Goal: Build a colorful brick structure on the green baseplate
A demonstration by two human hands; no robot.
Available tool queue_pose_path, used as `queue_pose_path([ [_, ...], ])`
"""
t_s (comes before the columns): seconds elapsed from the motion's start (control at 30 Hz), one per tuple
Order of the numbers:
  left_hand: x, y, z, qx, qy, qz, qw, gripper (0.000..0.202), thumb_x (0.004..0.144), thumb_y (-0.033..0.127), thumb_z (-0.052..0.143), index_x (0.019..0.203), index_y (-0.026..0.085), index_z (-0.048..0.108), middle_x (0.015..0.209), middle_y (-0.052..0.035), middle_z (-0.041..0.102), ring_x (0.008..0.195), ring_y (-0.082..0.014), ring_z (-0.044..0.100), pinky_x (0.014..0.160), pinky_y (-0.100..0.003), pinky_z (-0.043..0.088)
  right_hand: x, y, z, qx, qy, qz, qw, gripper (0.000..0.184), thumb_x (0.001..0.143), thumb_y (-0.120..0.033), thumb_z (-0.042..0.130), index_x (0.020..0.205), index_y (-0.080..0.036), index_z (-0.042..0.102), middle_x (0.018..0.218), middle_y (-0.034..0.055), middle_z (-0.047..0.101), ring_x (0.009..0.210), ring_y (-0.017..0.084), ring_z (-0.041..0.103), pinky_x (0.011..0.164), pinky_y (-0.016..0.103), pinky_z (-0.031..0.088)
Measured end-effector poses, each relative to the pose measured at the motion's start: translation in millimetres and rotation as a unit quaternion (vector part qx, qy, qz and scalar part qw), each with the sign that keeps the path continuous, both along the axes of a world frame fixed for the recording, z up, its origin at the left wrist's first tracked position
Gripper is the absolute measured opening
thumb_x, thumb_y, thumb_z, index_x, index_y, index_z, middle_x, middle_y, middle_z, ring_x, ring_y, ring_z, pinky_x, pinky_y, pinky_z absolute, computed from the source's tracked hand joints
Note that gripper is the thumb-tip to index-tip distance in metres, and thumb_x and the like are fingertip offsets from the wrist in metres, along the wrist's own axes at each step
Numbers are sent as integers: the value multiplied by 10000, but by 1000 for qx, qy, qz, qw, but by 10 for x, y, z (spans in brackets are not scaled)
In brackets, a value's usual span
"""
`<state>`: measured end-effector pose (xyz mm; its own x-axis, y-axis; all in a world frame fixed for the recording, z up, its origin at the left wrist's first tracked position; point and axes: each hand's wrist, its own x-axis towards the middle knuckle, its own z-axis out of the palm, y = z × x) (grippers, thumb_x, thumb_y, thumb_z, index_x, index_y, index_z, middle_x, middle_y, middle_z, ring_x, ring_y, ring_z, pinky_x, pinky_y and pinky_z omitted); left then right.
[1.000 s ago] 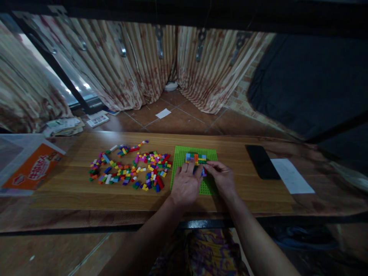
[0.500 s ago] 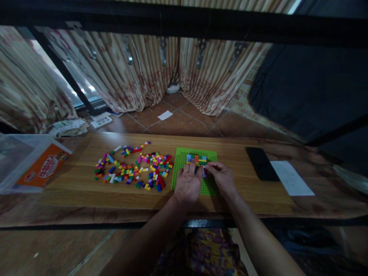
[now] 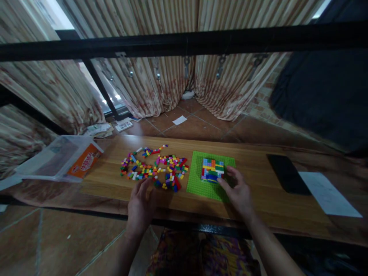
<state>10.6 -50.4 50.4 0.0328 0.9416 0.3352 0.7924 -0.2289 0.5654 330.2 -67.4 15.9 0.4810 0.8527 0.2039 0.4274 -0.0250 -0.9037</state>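
A square build of multicoloured toy bricks (image 3: 212, 170) stands on the green baseplate (image 3: 198, 186). My right hand (image 3: 240, 193) is at the build's right side, thumb and fingers apart, the thumb tip by its near right corner. Whether it touches the build I cannot tell. Over the near edge of the loose brick pile (image 3: 146, 168) is my left hand (image 3: 140, 205), open, with its fingers slightly bent and the thumb apart. Nothing shows in either hand. The pile holds many small bricks in mixed colours, spread to the left of the baseplate.
A clear plastic box (image 3: 61, 153) with an orange label sits at the table's left end. On the right lie a black flat tablet-like object (image 3: 287, 174) and a white paper sheet (image 3: 330, 193). A dark metal bar (image 3: 172, 46) runs across beyond the wooden board (image 3: 267, 203).
My left hand has left the build and moved left to the loose bricks. My right hand has opened and drawn slightly off, uncovering the build. The view has shifted left.
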Motion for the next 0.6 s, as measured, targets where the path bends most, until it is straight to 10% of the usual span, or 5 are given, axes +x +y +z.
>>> queue_pose_path([
  [0.17,-392,-107,-143,-41,10,88,995,351,857,295,510,1165,160,611,1169,-127,624,1075,-268,612,941,-418,508,-41,-48,-37,-60,-192,64,977,984,676,-623,709,1461,-171,325,1364,184,501,1240,357,480,1034,552,385],
  [0.6,-372,231,-165,-65,13,165,984,349,841,198,507,1168,186,628,1122,-105,637,1027,-233,623,904,-356,508,345,-50,-210,-102,-253,104,956,1048,692,-702,645,1506,-167,260,1436,187,450,1255,384,490,1022,531,419],
])
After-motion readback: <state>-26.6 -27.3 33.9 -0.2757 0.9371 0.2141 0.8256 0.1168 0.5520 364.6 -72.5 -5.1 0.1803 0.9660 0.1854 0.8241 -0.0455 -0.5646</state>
